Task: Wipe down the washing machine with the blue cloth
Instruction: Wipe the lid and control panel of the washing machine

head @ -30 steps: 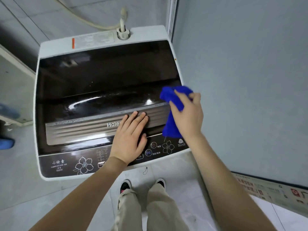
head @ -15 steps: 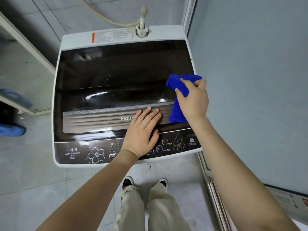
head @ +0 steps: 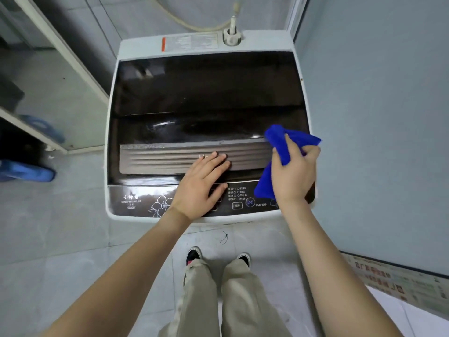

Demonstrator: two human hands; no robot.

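A white top-loading washing machine with a dark glossy lid stands in front of me. My right hand grips the bunched blue cloth at the lid's right side, over the end of the ribbed brown handle strip. Part of the cloth hangs down over the control panel. My left hand rests flat, fingers straight, on the middle of the strip and the panel's upper edge.
A grey wall runs close along the machine's right side. A cream hose joins the inlet at the back. A blue object lies on the tiled floor at left, under a white frame. My feet stand just before the machine.
My right hand has drawn the cloth back toward me along the lid's right side. The view has swung left, so the machine sits further right. My left hand stays flat on the strip.
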